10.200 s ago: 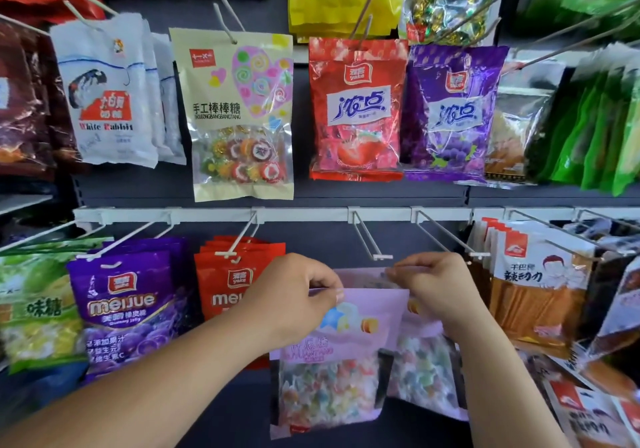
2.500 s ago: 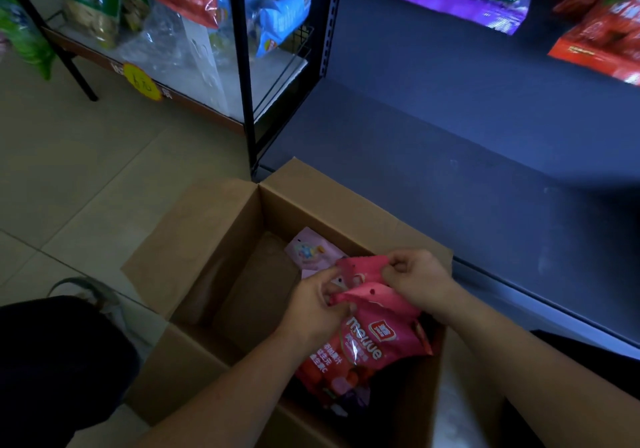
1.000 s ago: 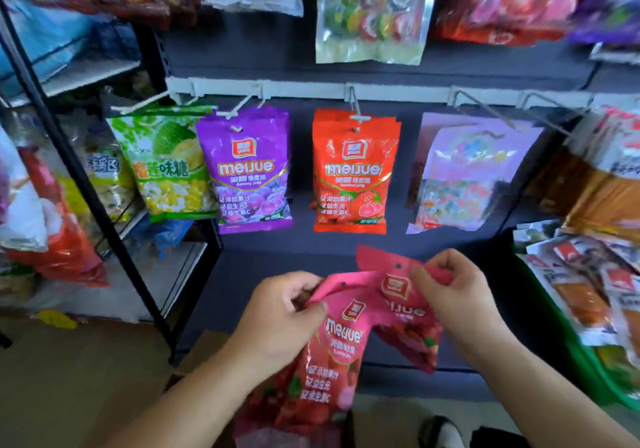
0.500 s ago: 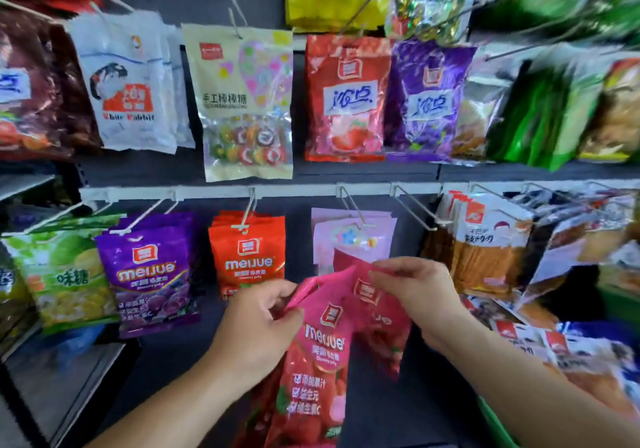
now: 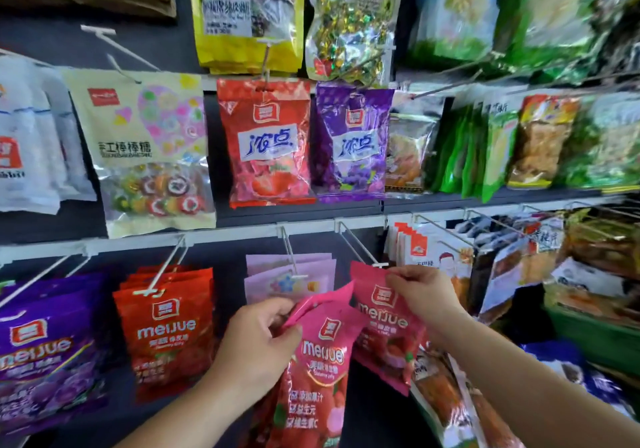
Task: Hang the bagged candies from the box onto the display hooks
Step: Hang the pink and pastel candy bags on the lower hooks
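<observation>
My left hand (image 5: 258,342) grips the top of a pink Meijue candy bag (image 5: 317,371), with more pink bags hanging behind it below my fist. My right hand (image 5: 420,293) pinches the top edge of another pink Meijue bag (image 5: 384,329) and holds it up at the tip of a bare white display hook (image 5: 358,245) on the lower rail. The bag's top touches the hook's end. The box is out of view.
Left of that hook hang pale lilac candy bags (image 5: 289,276), orange-red Meijue bags (image 5: 166,329) and purple Meijue bags (image 5: 48,347). Snack packs (image 5: 436,257) crowd the hooks to the right. The upper row holds red (image 5: 266,142) and purple (image 5: 353,142) bags.
Both hands rose with the pink bags. My right hand separated one bag from the bunch and lifted it up to the tip of the bare hook.
</observation>
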